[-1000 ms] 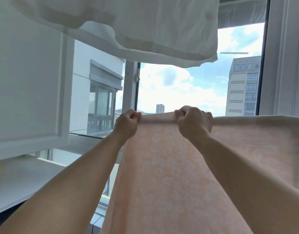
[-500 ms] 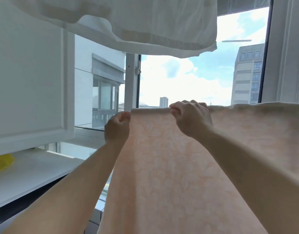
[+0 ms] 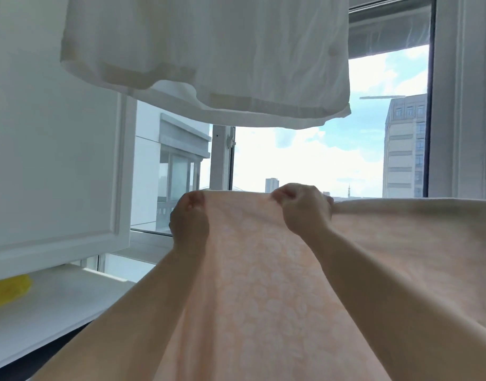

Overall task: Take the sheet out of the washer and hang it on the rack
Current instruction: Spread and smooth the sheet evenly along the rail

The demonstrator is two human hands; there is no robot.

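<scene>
At the far left, a white cabinet door (image 3: pixel 52 166) fills the upper part of the view. Below it lies a white shelf (image 3: pixel 52 320), with a yellow object (image 3: pixel 8 291) resting at its left edge; the object is too blurred to identify.

Your left hand (image 3: pixel 189 218) is raised in front of the window (image 3: pixel 305 160). Its fingers are curled over the left corner of the sheet's top edge and grip the fabric; the fingertips are hidden behind the cloth, so you cannot tell exactly how they lie.

The sheet (image 3: pixel 263 284) is peach-coloured with a pale floral pattern. It hangs down toward you between your two forearms, and its top edge runs level from your left hand, through your right hand, and on to the right border of the view. The support under that edge is not visible.

Your right hand (image 3: pixel 302 207) is just right of centre on the same top edge. Its fingers are bunched together and pinch a fold of the sheet, knuckles facing you.

Above both hands hangs a white garment (image 3: pixel 208 56), well apart from the sheet. At the far right, a tall building (image 3: pixel 404 147) stands outside the window, beside the white window frame (image 3: pixel 461 105).
</scene>
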